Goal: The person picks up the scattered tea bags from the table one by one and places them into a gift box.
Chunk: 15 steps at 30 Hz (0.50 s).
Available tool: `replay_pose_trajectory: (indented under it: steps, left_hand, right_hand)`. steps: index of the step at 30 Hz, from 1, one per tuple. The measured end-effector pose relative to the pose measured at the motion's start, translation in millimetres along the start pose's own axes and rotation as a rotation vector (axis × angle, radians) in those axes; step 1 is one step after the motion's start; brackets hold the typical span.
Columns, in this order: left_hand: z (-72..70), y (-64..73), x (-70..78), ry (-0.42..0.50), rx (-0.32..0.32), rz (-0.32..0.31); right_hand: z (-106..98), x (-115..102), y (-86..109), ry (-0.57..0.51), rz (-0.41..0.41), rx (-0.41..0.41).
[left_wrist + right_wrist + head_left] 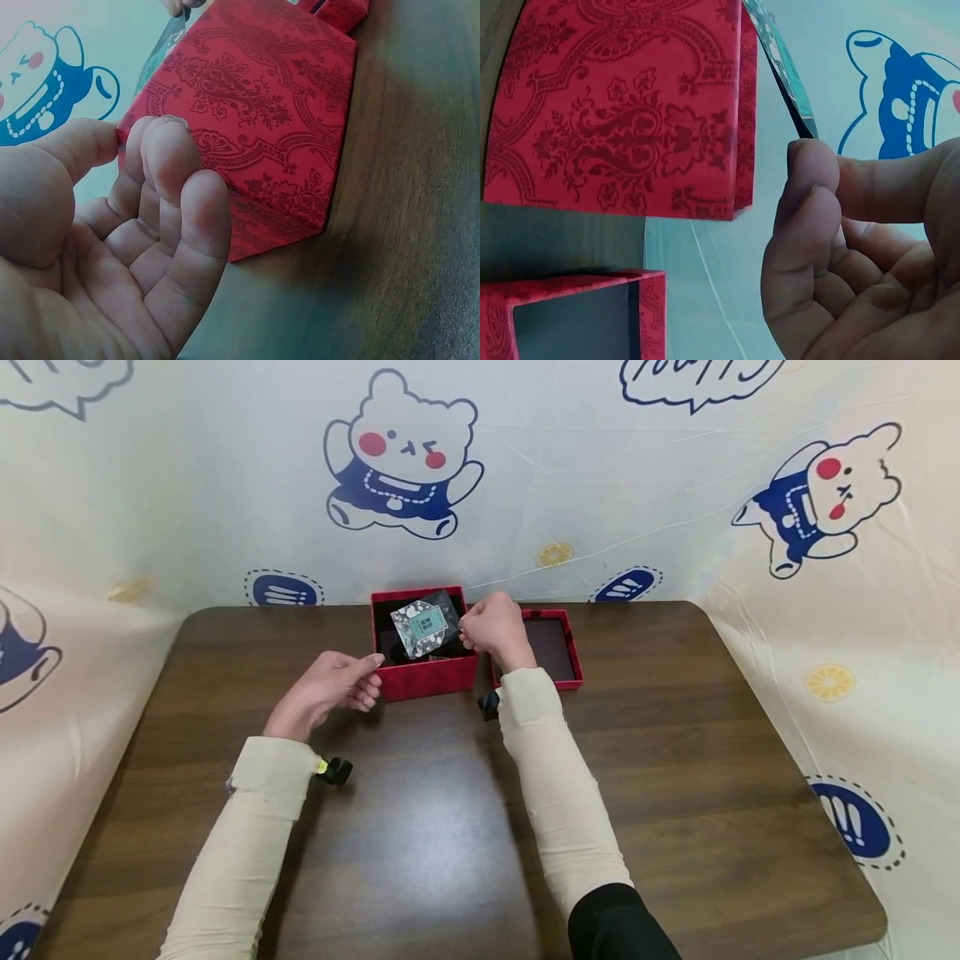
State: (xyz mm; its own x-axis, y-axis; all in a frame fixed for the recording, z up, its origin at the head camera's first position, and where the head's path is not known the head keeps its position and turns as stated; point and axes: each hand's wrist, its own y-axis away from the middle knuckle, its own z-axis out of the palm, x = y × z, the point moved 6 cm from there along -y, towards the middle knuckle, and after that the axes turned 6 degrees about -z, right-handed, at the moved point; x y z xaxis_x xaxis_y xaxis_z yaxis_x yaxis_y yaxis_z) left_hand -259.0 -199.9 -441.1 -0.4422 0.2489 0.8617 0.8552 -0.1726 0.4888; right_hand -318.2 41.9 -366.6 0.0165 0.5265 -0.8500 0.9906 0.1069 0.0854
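A red brocade-patterned box (427, 680) stands uncovered near the table's far edge, dark inside. My left hand (330, 687) holds its near left corner, thumb at the rim and fingers bent against the outer wall. Between thumb and index finger of my right hand (497, 628) is one edge of a flat packet (420, 625), dark with a grey floral print and a teal label. That packet is tilted over the box opening; the right wrist view shows it nearly edge-on. What lies beneath it in the box is mostly hidden.
Right of the box lies the red lid (574, 652), its dark inside facing up, partly behind my right wrist. Brown wooden table (420, 827) extends toward me. A white cloth backdrop (540, 468) with cartoon bears rises behind the far edge.
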Motion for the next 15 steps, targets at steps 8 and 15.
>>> replay_pose_trajectory:
  steps: [8, 15]
  left_hand:
    - [0.3, 0.2, 0.0, 0.000, 0.009, 0.003]
    - [0.6, -1.1, -0.7, -0.001, 0.000, 0.001]
  right_hand:
    - [5.2, -4.6, -5.9, 0.316, -0.056, 0.073]
    - [18.2, -11.3, -4.0, 0.445, -0.058, 0.079]
